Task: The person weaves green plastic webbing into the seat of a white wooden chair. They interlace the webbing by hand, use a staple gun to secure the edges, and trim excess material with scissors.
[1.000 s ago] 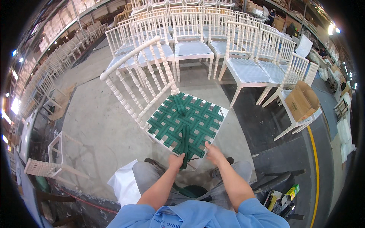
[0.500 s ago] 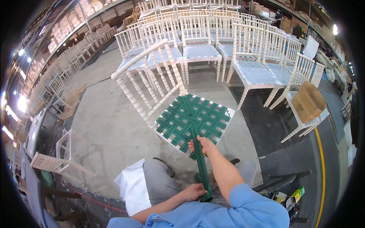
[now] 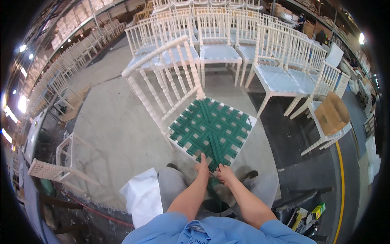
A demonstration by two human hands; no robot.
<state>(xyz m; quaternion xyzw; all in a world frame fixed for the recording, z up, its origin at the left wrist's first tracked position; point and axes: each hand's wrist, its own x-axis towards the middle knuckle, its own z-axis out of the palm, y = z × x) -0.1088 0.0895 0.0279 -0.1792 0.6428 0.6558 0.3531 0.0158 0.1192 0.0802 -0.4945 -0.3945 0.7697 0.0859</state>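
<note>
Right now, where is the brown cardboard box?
In the head view, the brown cardboard box lies at the right, on a white chair, right of the green woven seat.

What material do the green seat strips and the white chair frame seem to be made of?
Green seat strips: probably woven fabric webbing, matte; flat bands interlaced over and under.
White chair frame: likely painted wood, though moulded plastic is possible; turned, ringed spindles with an even, slightly glossy white coat.

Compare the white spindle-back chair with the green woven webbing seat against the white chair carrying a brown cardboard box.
The white chair with the green woven strap seat stands right in front of both hands, which touch its front edge; the white chair bearing the cardboard box stands off to the right, untouched. The first seat is open green webbing; the second is covered by the box. Both have white frames.
</note>
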